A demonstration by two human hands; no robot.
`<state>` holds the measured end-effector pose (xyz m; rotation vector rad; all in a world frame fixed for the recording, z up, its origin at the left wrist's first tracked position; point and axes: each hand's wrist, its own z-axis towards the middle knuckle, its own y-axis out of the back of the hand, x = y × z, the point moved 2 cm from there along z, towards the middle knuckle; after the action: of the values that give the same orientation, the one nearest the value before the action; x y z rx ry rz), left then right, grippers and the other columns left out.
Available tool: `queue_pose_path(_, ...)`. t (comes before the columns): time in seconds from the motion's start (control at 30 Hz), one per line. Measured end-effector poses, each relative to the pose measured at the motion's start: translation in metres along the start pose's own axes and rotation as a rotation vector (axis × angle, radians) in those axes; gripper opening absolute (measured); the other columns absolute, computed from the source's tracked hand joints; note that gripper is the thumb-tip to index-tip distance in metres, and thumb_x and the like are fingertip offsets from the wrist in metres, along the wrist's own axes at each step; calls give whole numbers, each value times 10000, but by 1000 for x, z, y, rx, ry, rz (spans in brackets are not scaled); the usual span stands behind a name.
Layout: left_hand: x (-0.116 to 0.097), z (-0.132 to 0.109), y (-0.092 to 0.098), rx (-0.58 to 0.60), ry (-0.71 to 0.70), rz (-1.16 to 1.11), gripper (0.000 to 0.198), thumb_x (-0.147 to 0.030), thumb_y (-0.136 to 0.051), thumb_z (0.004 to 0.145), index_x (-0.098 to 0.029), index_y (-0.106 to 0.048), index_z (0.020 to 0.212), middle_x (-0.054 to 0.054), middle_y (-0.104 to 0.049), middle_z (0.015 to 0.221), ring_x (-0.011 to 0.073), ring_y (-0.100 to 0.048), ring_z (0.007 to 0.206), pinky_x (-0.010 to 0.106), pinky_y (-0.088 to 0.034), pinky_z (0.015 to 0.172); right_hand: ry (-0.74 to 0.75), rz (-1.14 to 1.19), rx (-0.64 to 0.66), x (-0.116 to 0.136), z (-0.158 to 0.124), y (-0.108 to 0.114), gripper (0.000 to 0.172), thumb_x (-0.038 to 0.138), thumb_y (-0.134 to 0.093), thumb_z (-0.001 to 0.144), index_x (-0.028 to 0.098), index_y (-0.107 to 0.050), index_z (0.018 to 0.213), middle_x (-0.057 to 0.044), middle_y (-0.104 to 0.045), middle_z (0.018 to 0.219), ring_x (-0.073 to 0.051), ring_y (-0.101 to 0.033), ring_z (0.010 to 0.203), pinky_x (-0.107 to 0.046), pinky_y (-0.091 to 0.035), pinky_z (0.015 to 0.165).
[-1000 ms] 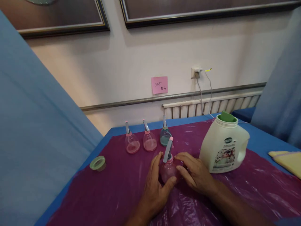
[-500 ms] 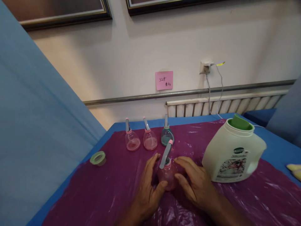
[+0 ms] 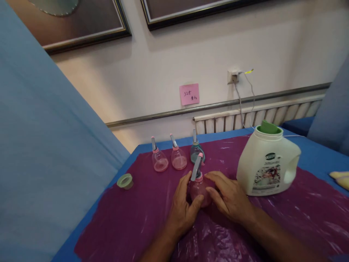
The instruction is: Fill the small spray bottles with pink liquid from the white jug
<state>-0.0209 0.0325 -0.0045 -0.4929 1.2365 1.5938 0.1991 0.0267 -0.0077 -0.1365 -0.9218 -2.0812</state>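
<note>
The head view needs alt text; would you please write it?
The left hand and right hand surround a pink-collared bottle on purple sheeting. Two more pink-collared bottles and a teal bottle stand behind, with a pale jug at right.

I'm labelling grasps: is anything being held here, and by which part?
The front bottle, by its rounded body, cupped between the left hand and right hand.

Rather dim here; soft shadows cross the wall, the sheet glints, the label seems slightly blurred.
</note>
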Motion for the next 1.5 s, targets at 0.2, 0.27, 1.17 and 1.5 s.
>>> queue_pose_path(0.2, 1, 1, -1, 30, -41, -8, 653, -523, -677, 1093, -240, -546, 1668, 173, -623, 1660, 363, -573, 1576, 585, -426, 1340, -28, -28, 10, -2, 2, -1, 336, 347, -509, 1187, 215, -669, 1452, -146, -799, 1356, -272, -805, 1221, -395, -697, 957)
queue_pose_path(0.27, 3, 1, -3, 27, -53, -11, 647, -526, -672, 1097, -243, -541, 1665, 171, -604, 1678, 358, -560, 1585, 579, -414, 1347, -24, -39, -6, -5, 3, 0, 333, 342, -511, 1185, 214, -680, 1442, -144, -804, 1341, -270, -810, 1203, -398, -698, 960)
queue_pose_path(1.17, 12, 1, -5, 46, -77, -129, 728, -608, -661, 1095, -256, -511, 1715, 172, -582, 1710, 410, -517, 1614, 628, -393, 1364, 38, -74, 66, -9, 2, 1, 340, 316, -436, 1201, 208, -651, 1442, -141, -803, 1350, -278, -818, 1182, -403, -695, 909)
queue_pose_path(1.5, 13, 3, -7, 85, -83, -94, 657, -523, -642, 1126, -291, -498, 1723, 148, -564, 1737, 395, -534, 1611, 637, -404, 1357, -6, 5, 125, -12, 0, -5, 339, 346, -436, 1214, 234, -620, 1476, -129, -782, 1380, -270, -799, 1202, -413, -673, 946)
